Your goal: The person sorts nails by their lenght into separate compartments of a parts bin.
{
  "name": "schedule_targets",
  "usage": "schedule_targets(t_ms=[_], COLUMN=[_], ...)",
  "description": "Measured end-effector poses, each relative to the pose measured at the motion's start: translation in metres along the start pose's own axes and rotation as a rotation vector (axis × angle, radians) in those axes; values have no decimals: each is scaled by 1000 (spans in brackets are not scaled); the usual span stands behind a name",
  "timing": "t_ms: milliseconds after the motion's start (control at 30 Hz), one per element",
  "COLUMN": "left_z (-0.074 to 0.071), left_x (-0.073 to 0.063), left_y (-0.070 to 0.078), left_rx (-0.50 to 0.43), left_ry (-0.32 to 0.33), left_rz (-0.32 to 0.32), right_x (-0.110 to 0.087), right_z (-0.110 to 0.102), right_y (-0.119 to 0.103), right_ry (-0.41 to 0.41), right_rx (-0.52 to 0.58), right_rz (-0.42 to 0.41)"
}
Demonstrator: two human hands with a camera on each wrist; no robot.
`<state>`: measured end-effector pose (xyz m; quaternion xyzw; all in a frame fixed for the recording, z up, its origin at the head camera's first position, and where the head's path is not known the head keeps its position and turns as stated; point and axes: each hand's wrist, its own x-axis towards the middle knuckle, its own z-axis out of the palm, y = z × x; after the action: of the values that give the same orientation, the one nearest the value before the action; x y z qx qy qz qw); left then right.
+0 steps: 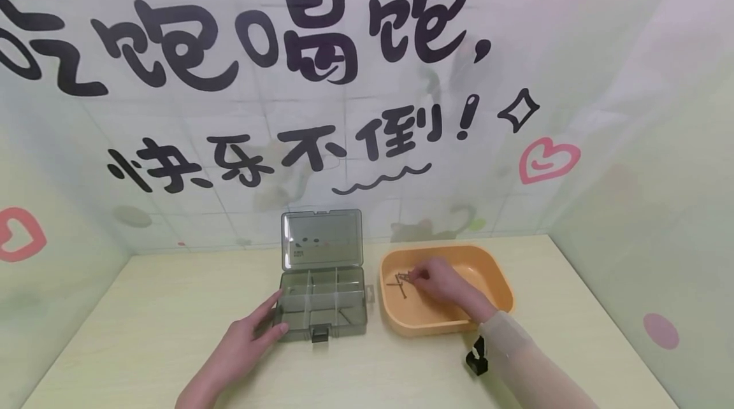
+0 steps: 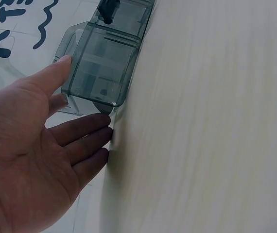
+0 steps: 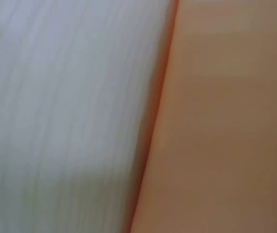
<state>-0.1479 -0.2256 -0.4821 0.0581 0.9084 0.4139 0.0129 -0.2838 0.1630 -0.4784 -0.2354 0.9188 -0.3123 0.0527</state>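
Observation:
A grey see-through compartment box (image 1: 309, 301) stands on the table with its lid (image 1: 322, 240) raised at the back. A thin screw (image 1: 344, 316) lies in its front right compartment. My left hand (image 1: 248, 339) rests at the box's left side, thumb at the near corner, fingers loosely straight in the left wrist view. To the right, an orange tray (image 1: 499, 269) holds several screws (image 1: 404, 291) near its left end. My right hand (image 1: 440, 280) reaches into the tray, its curled fingertips pinching at a screw in the small pile. The right wrist view shows only tray and table.
The pale wooden table (image 1: 172, 294) is bordered by printed wall sheets behind and on both sides. The box's black latch (image 1: 320, 332) faces the front edge. A black device (image 1: 477, 358) sits by the right wrist, below the tray's rim.

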Motion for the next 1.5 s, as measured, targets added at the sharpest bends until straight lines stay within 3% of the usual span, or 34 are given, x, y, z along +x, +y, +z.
schedule_targets(t_ms=[733, 1500], left_z=[1, 1], left_x=[0, -1], left_y=[-3, -4], left_rx=[-2, 4], left_ry=[4, 10], left_rz=[6, 22], right_x=[-11, -18], right_z=[-11, -24], right_y=[-8, -40], right_ry=[-16, 14], right_rx=[84, 143], right_rz=[35, -63])
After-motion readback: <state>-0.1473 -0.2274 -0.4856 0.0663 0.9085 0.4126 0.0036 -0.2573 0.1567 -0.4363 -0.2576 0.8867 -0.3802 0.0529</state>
